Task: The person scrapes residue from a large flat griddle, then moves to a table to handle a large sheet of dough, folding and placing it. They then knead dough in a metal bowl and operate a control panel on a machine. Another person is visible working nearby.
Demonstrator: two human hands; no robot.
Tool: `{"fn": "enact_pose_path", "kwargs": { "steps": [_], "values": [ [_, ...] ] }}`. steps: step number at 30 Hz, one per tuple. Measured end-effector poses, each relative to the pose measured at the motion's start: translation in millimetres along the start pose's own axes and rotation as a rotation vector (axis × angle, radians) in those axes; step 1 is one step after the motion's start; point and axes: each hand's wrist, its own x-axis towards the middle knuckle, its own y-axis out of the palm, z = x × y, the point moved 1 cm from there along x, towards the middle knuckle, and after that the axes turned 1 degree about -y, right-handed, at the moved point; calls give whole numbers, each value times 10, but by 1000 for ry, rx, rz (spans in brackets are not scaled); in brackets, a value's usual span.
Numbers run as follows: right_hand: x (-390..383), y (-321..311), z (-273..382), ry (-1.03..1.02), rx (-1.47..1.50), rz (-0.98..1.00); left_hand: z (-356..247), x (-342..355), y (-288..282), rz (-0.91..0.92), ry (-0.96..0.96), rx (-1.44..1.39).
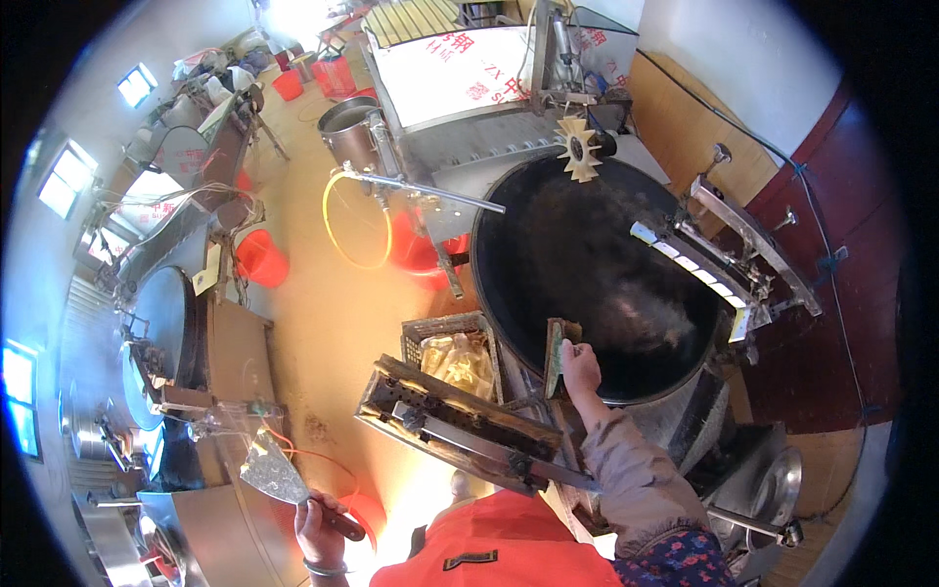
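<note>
- Tan floor [318, 323] surrounds the workstation; clock positions are read from the centre of the black round griddle [577, 254].
- Right hand [581, 368]: located between 6 and 7 o'clock, at the griddle rim. Fingers are closed on a flat, green-faced block [555, 360], opened only to its thickness. Contact between block and griddle surface cannot be determined.
- Left hand [319, 536]: located between 7 and 8 o'clock, well apart from the griddle. Fingers are wrapped around the dark handle of a metal scraper [272, 470]; its blade points toward 10 o'clock.
- Crate [412, 338]: 8 o'clock, near the rim; contains crumpled, yellowish plastic film [458, 364].
- Steel pot [349, 139]: 10 o'clock; contents indistinct.
- Red bucket [261, 260]: 9 o'clock, well apart; contents not discernible.
- Cream toothed wheel [579, 151]: 12 o'clock, at the far rim.
</note>
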Motion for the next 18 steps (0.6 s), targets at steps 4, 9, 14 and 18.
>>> {"fn": "enact_pose_path", "kwargs": {
  "steps": [4,9,14,18],
  "values": [
    [-19,170,318,-14,-2,35,-62,-174,-118,-156,-37,53],
    [-68,405,603,-85,-94,119,-25,-404,-380,-91,-33,117],
    [-43,378,1054,-258,-71,97,113,-593,-751,-156,-134,-51],
    [-437,-282,1384,-644,23,-236,204,-616,-1083,-104,-191,-78]
  ]
}}
